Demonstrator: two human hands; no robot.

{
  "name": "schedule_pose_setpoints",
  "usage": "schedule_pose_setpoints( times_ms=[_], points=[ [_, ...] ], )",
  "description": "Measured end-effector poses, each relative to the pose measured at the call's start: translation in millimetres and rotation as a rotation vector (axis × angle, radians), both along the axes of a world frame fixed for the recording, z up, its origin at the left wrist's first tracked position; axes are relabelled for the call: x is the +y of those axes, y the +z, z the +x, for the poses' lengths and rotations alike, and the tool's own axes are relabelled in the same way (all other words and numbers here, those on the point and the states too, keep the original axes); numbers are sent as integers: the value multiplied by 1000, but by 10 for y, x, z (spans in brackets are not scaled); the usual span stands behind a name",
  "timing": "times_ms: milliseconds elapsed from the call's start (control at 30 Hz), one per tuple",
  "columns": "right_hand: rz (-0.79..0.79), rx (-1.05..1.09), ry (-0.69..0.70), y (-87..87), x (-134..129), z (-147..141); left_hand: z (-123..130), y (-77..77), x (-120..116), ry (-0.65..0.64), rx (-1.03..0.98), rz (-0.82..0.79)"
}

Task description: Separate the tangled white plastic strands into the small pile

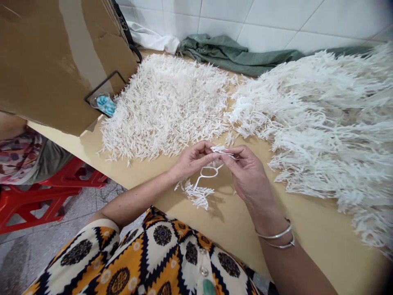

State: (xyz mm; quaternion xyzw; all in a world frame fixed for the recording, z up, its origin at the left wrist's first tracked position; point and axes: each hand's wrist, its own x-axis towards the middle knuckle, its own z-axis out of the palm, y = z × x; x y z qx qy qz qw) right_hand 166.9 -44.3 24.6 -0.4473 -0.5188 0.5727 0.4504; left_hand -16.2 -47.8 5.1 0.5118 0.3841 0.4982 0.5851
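Observation:
My left hand [196,157] and my right hand [250,176] meet over the table, thumbs and fingers pinched. Between their fingertips is a small white feathery plastic sprig [221,150], and both hands appear closed on it. Just below the fingers hangs a white plastic stem [201,177] with a ring-shaped loop. Feathery white tips [199,196] branch from its lower end. Where this stem joins the held sprig is hidden by the fingers. Beyond my hands lies a spread pile of short white sprigs [168,106].
A larger heap of long white feathery sprays [322,123] covers the right side of the table [172,180]. At the left stands a cardboard box [61,61]. Green cloth [233,53] lies along the tiled wall. Red stools [37,200] and a seated person [21,155] are at the left.

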Motion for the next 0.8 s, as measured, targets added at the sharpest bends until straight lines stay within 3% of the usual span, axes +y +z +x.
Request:
schedule_pose_setpoints(
  times_ms=[100, 267, 367, 500, 600, 733, 800],
  points=[
    [-46, 8, 1, -35, -21, 24, 2, -2, 1, 32, 74, 21],
    [12, -105, 52, 6, 42, 92, -8, -21, -34, 3, 180, 34],
    [112, -244, 16, 53, 104, 106, -19, -13, -36, -4, 244, 44],
    [360, -412, -48, 96, 195, 17, -41, 26, 18, -76, 214, 28],
    [421, -443, -88, 50, 314, -89, -52, 67, 39, -48, 142, 26],
    [385, -497, -225, -92, 513, -95, -27, 133, -17, -173, 145, 74],
    [357, -476, -211, -144, 565, -54, -11, 149, -36, -180, 136, 70]
  ],
)
